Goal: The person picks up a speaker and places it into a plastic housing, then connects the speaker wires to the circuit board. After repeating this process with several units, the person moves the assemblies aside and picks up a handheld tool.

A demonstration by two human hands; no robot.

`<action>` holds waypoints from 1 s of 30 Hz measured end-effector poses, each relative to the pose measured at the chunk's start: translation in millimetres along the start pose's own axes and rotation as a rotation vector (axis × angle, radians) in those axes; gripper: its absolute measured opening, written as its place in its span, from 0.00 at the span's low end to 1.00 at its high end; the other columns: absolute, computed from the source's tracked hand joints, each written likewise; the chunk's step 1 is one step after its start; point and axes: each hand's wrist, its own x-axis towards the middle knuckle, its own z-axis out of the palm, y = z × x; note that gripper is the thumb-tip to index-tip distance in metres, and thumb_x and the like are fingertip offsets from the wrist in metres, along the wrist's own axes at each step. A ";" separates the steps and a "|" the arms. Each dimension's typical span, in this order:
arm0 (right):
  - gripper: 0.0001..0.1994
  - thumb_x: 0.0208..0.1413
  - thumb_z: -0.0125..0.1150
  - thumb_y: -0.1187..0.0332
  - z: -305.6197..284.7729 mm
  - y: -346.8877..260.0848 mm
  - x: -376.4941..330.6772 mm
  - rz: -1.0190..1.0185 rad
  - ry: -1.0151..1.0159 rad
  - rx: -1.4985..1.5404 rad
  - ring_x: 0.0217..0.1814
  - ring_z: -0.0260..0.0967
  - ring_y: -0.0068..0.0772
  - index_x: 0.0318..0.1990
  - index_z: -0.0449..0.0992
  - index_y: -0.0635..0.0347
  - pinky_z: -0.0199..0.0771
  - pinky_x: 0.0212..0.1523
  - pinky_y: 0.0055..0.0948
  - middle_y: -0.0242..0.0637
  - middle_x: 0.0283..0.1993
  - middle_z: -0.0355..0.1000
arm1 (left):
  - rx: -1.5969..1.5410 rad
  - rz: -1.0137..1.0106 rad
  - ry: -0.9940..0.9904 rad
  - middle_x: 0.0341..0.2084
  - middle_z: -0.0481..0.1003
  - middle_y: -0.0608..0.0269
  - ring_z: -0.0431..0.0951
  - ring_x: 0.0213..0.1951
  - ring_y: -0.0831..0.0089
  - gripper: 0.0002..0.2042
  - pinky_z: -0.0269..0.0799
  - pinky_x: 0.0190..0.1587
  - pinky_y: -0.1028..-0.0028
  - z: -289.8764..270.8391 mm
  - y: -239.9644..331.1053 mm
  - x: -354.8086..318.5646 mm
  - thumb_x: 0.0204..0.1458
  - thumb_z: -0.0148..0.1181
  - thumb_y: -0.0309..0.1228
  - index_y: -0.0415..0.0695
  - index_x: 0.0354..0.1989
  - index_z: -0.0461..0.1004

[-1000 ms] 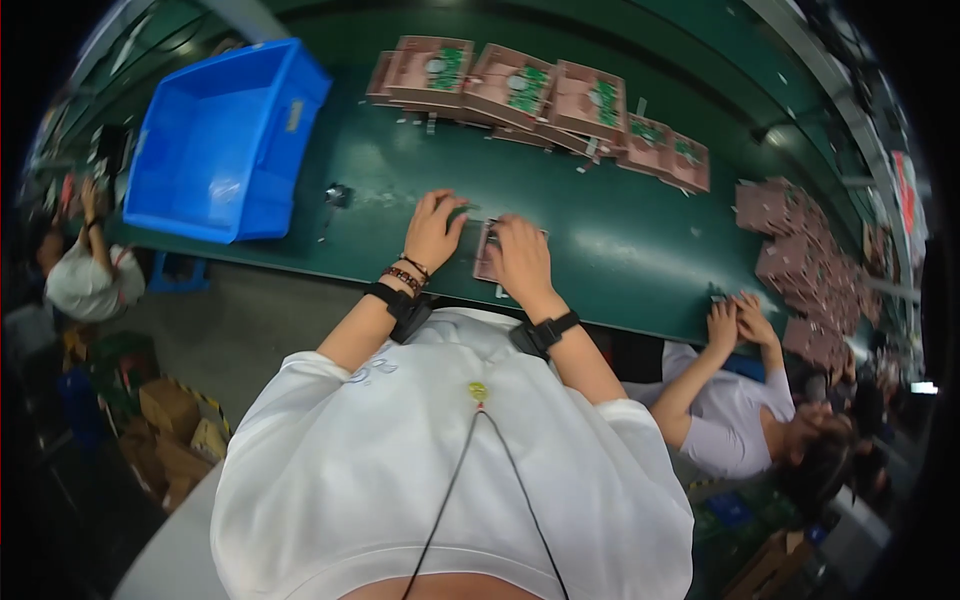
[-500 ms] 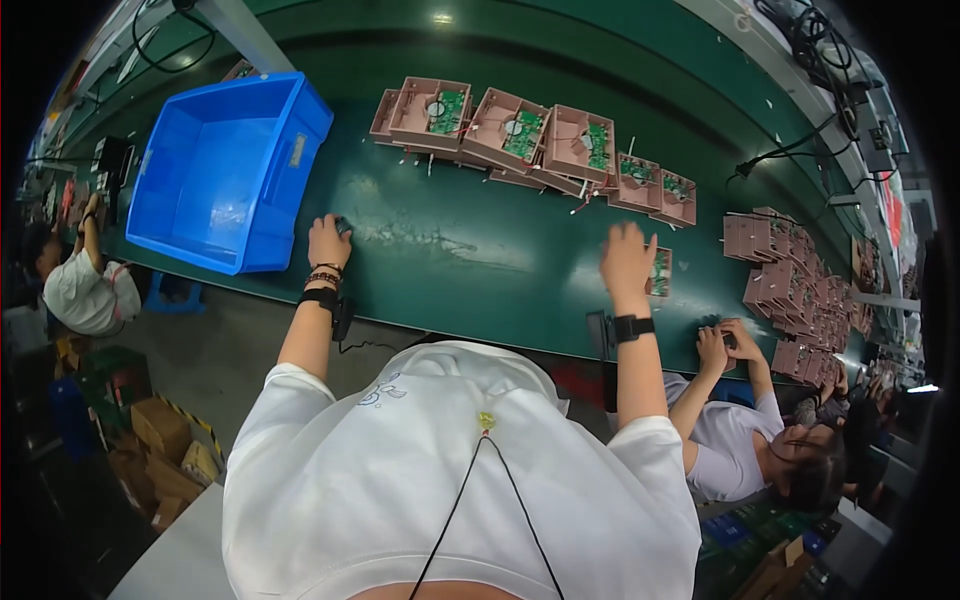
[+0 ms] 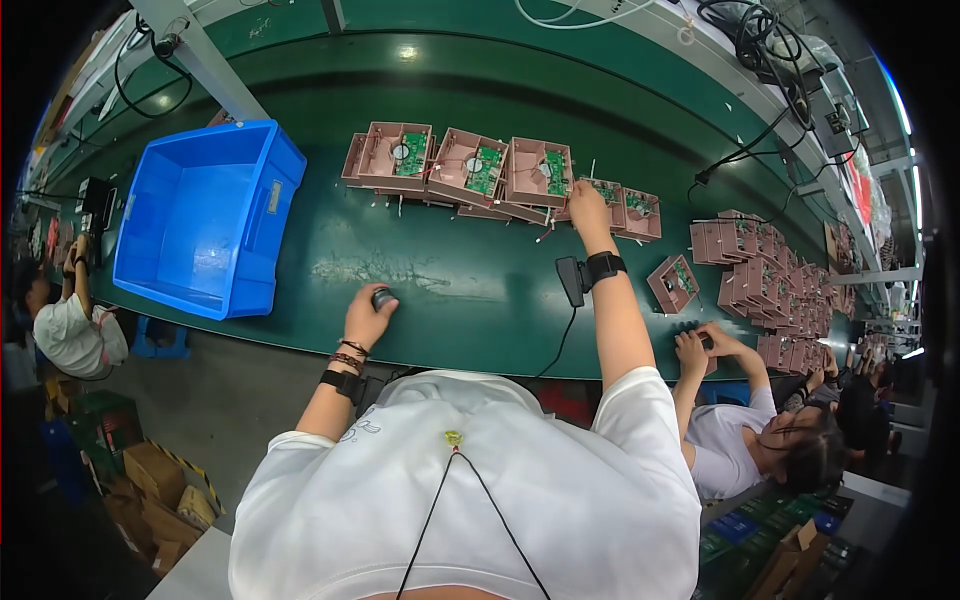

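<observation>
My left hand point(image 3: 368, 318) holds a small dark rounded object point(image 3: 383, 297) between thumb and fingers, just above the green tabletop. What kind of object it is does not show clearly. Farther right, my right hand point(image 3: 590, 212) reaches to the row of stacked boxes. Its fingers close at the front right corner of an open pink plastic box point(image 3: 527, 182) that has a green circuit board point(image 3: 553, 172) and a round part inside; the fingertips are partly hidden. To the left in the row lie two similar boxes, a tilted one point(image 3: 456, 180) and another point(image 3: 380, 165).
A large blue bin point(image 3: 262, 240) stands at the left. One pink box point(image 3: 660, 290) lies apart, right of my right forearm. Many more pink boxes point(image 3: 765, 285) are stacked farther right, near a co-worker's hands point(image 3: 705, 345). Black cables point(image 3: 745, 150) hang from the frame.
My right hand has left the single pink box at the right and moved to the row. My left hand has come nearer and rightward with the dark object. The view has shifted.
</observation>
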 end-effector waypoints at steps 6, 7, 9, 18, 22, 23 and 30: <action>0.18 0.57 0.38 0.58 -8.2 -17.0 1.4 0.055 -0.082 -0.120 0.45 0.67 0.55 0.37 0.72 0.61 0.66 0.45 0.47 0.52 0.39 0.71 | -0.034 0.066 -0.189 0.36 0.73 0.52 0.73 0.39 0.55 0.16 0.69 0.41 0.66 28.5 42.3 -18.7 0.40 0.63 0.33 0.44 0.40 0.71; 0.18 0.57 0.37 0.58 -6.2 -15.2 1.8 0.024 -0.056 -0.126 0.44 0.67 0.55 0.37 0.72 0.60 0.66 0.44 0.48 0.52 0.38 0.71 | -0.038 0.090 -0.218 0.35 0.73 0.52 0.74 0.38 0.56 0.16 0.69 0.41 0.67 30.9 49.6 -21.6 0.40 0.64 0.32 0.44 0.39 0.71; 0.18 0.57 0.37 0.58 -4.3 -11.8 1.7 -0.036 -0.005 -0.139 0.42 0.68 0.55 0.35 0.73 0.60 0.67 0.43 0.48 0.52 0.37 0.71 | -0.041 0.119 -0.252 0.35 0.73 0.53 0.74 0.38 0.58 0.16 0.70 0.40 0.67 29.0 56.7 -20.8 0.41 0.64 0.32 0.44 0.39 0.71; 0.14 0.55 0.42 0.62 -46.7 -1.5 -82.6 -0.170 0.262 -0.124 0.26 0.69 0.56 0.26 0.71 0.61 0.69 0.30 0.50 0.53 0.22 0.70 | -0.392 -0.169 -0.277 0.30 0.74 0.59 0.75 0.31 0.73 0.17 0.71 0.32 0.76 21.8 35.1 -13.8 0.44 0.64 0.34 0.40 0.41 0.70; 0.11 0.55 0.45 0.64 12.2 29.9 -163.4 -0.254 -0.017 -0.111 0.24 0.69 0.56 0.26 0.67 0.61 0.69 0.25 0.49 0.53 0.20 0.69 | -0.469 -0.336 -0.299 0.30 0.74 0.61 0.76 0.29 0.77 0.18 0.70 0.28 0.80 8.1 46.7 -22.7 0.46 0.62 0.35 0.39 0.43 0.68; 0.11 0.55 0.45 0.65 28.4 31.8 -179.6 -0.256 -0.097 -0.139 0.23 0.69 0.55 0.26 0.67 0.61 0.69 0.25 0.49 0.52 0.20 0.69 | -0.464 -0.332 -0.303 0.31 0.74 0.62 0.76 0.28 0.78 0.18 0.69 0.26 0.82 9.0 47.6 -21.6 0.47 0.62 0.35 0.39 0.43 0.68; 0.11 0.56 0.45 0.64 74.1 19.1 -223.5 -0.078 -0.135 -0.127 0.26 0.70 0.55 0.27 0.66 0.61 0.70 0.27 0.49 0.48 0.24 0.71 | -0.483 -0.270 -0.348 0.32 0.73 0.64 0.77 0.33 0.77 0.17 0.69 0.28 0.82 13.6 64.7 -20.6 0.49 0.59 0.33 0.40 0.46 0.66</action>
